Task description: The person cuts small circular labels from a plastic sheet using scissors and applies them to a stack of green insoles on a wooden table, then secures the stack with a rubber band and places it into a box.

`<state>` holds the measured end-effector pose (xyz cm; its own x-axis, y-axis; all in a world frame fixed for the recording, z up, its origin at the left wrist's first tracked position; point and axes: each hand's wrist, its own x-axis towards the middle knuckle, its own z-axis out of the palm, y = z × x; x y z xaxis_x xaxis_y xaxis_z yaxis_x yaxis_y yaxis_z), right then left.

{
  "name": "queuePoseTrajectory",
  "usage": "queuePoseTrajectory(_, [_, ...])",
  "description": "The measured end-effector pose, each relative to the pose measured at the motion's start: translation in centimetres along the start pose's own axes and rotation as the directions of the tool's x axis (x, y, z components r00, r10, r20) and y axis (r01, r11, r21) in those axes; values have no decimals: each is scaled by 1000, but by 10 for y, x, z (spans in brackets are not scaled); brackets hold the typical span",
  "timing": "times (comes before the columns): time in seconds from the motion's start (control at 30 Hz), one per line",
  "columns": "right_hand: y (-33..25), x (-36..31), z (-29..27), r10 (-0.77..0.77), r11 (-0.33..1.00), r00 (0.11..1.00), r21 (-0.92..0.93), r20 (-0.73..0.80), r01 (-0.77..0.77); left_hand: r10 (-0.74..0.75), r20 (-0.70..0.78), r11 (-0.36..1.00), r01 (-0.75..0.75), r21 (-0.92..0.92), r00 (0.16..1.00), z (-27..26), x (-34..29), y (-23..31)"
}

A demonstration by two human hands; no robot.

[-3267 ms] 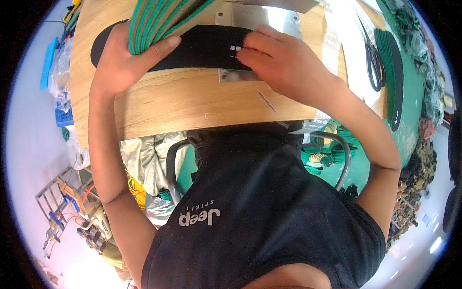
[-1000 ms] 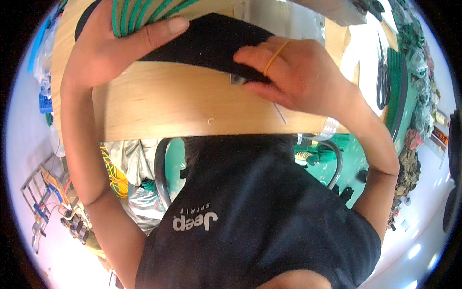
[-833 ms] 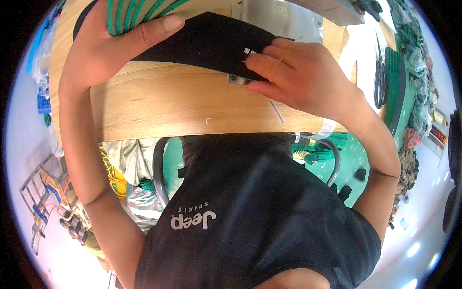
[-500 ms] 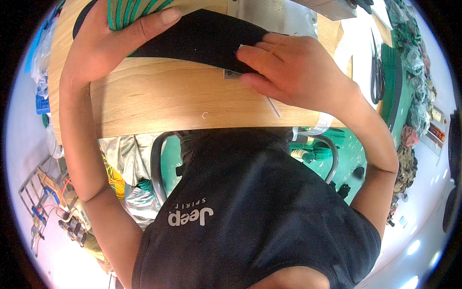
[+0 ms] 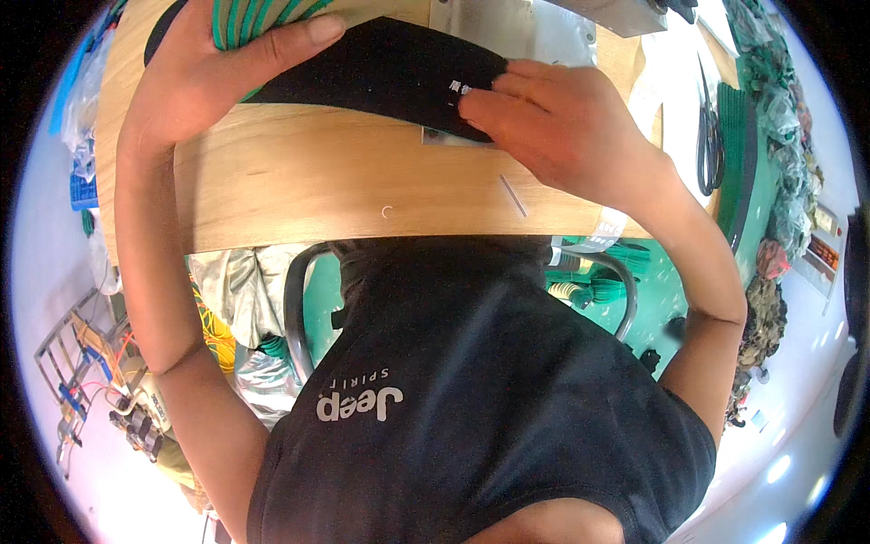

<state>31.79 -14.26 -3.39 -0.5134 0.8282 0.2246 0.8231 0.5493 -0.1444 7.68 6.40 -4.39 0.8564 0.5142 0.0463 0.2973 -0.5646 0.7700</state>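
A long black fabric piece (image 5: 362, 68) lies across the wooden table, curving down toward its right end. My left hand (image 5: 195, 95) is closed around a fanned stack of green-edged tan pieces (image 5: 258, 20), its thumb stretched along the black fabric. The upper frame edge cuts off the left fingers. At the right end, my right hand (image 5: 571, 127) has its fingers bent over the black fabric and grips it. Small white print shows beside the right fingertips. The right thumb is hidden.
Beyond the fabric are a metal plate (image 5: 507, 27) and part of a machine (image 5: 625, 14). Black-handled scissors (image 5: 710, 154) rest at the right, beside a green layered stack (image 5: 738, 150). A thin strip (image 5: 513, 196) and a thread scrap (image 5: 387, 212) lie near the table's front edge.
My right hand has shifted slightly right and its thumb has gone from sight, uncovering the white print. The left hand has moved only a little to the right.
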Motion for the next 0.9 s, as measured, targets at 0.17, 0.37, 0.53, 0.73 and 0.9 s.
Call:
queuePoseTrajectory(0.17, [-2,10,5,-36,999,994,-26,-108,33,-34,-21,994,32,-106,999,4,-1,-1])
queuePoseTrajectory(0.37, [-6,-19,-9,82,995,997,65,-17,-80,-192,29,981,191,30,981,-5,-1,-4])
queuePoseTrajectory(0.53, [-14,-23,-20,93,991,993,106,-76,-85,-24,14,999,24,-26,1000,2,-2,4])
queuePoseTrajectory(0.73, [0,-10,2,33,991,999,128,-15,-31,53,-25,998,-52,39,998,1,-1,0])
queuePoseTrajectory(0.9, [4,-13,4,-35,994,999,106,-29,38,-108,-17,994,108,-1,994,-5,-4,-1])
